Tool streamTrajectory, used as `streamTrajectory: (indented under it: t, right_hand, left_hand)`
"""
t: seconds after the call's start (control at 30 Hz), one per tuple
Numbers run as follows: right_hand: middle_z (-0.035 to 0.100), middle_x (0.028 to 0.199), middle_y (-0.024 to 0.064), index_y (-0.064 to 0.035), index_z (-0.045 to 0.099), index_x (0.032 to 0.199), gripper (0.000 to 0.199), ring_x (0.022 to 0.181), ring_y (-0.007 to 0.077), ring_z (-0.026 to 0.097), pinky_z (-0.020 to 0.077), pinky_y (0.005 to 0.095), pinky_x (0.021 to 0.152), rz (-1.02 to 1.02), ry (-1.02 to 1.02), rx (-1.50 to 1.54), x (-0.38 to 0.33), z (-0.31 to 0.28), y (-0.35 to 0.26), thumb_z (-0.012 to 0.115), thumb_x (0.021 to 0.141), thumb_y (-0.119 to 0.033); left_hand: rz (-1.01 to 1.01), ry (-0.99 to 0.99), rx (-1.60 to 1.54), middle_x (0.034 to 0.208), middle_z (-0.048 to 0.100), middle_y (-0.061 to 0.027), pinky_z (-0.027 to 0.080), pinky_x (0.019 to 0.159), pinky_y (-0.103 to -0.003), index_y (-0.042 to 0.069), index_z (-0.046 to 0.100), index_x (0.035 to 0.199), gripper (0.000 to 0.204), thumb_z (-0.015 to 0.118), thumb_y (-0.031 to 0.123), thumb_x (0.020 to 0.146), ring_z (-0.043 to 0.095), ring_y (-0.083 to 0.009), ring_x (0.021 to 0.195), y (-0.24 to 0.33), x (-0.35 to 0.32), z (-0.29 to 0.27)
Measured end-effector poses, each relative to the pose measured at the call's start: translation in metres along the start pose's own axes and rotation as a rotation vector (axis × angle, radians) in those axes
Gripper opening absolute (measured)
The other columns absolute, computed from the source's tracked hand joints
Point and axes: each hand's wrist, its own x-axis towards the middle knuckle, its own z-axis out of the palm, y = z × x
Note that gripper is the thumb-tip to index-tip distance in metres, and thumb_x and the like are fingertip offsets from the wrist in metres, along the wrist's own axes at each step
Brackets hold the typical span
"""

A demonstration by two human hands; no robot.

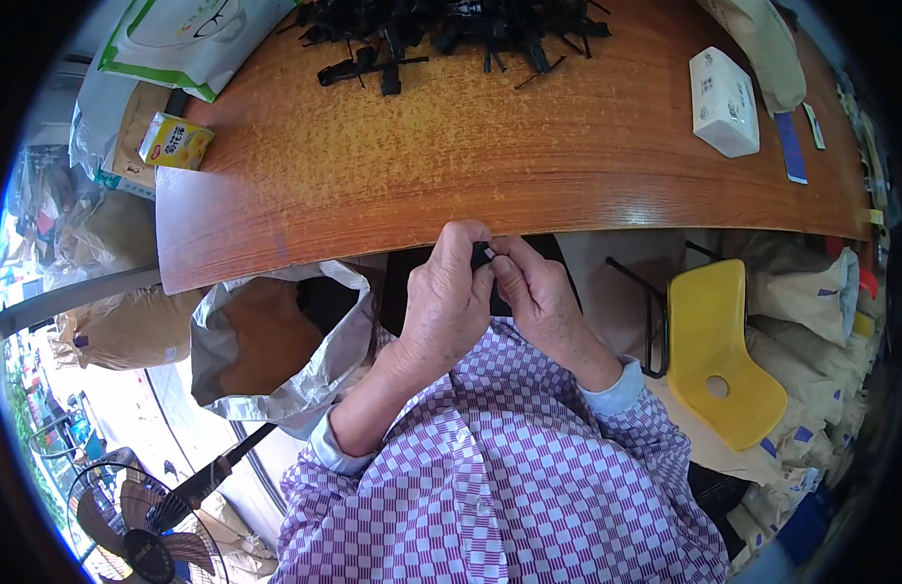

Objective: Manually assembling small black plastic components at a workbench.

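Pinching small black part (483, 256) between left hand (449, 310), right hand (538, 297).

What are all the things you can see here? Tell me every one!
table: one, brown wood, across the top
plastic pieces: a heap, black, far table edge
small box: one, yellow, table's left corner
tissue pack: one, white, table's right side
open bag: one, silver-grey, below the table on the left
chair: one, yellow, right
fan: one, dark, lower left
small part: one, black, pinched between both hands
left hand: on the small part
right hand: on the small part
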Motion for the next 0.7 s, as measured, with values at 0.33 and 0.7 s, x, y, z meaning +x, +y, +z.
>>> streamTrajectory:
  t: [0.33,0.7]
  right_hand:
    - [0.049,0.066,-0.0018,-0.0018,0.054,0.104,0.019,0.055,0.0038,0.040,0.0338,0.0202,0.049,-0.082,0.039,0.191,0.008,-0.003,-0.005,0.045,0.098,-0.017]
    - [0.058,0.082,0.0004,-0.0044,0.054,0.104,0.012,0.053,0.0000,0.042,0.0312,0.0132,0.042,-0.029,-0.002,0.537,0.014,-0.021,0.004,0.053,0.094,-0.011]
  left_hand:
    - [-0.028,0.116,-0.386,0.086,0.055,-0.0073,0.046,0.059,-0.024,0.006,0.042,0.109,0.031,0.055,-0.008,0.084,0.058,-0.0139,0.065,0.000,0.013,-0.005]
    - [-0.440,-0.169,-1.400,0.094,0.059,-0.0116,0.048,0.061,-0.025,0.008,0.038,0.137,0.043,0.047,0.010,0.095,0.061,-0.0181,0.074,-0.009,0.012,-0.026]
